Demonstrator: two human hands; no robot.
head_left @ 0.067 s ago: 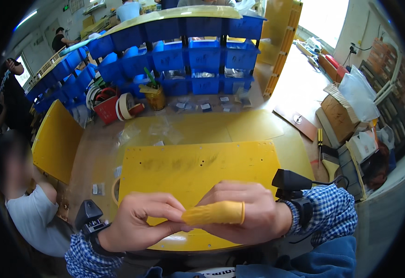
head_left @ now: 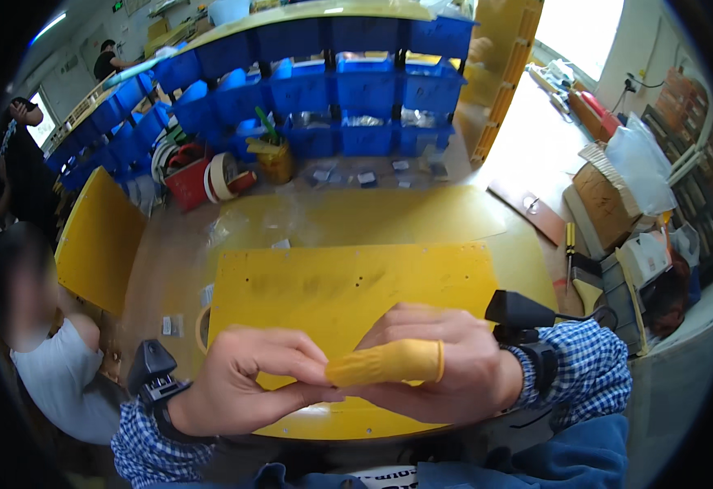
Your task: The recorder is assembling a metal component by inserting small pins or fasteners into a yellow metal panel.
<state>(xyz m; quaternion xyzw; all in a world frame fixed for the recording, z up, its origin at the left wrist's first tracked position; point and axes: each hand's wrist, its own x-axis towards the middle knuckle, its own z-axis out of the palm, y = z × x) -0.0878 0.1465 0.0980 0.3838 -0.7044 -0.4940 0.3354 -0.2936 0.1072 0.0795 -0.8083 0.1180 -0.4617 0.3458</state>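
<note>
My two hands meet low in the head view, just above the near edge of a flat yellow board (head_left: 348, 285) with small holes that lies on the bench. My right hand (head_left: 446, 375) has an orange rubber finger cot (head_left: 385, 364) rolled over its index finger. My left hand (head_left: 246, 391) pinches the tip of that cot between thumb and fingers. Both wrists carry a black strapped device and blue checked sleeves.
Rows of blue bins (head_left: 356, 90) line the back, with tape rolls (head_left: 219, 177) and a yellow container (head_left: 275, 163) in front. A second yellow board (head_left: 95, 236) leans at the left beside a seated person (head_left: 46, 367). Cardboard boxes (head_left: 601, 204) and a screwdriver (head_left: 570, 244) sit at the right.
</note>
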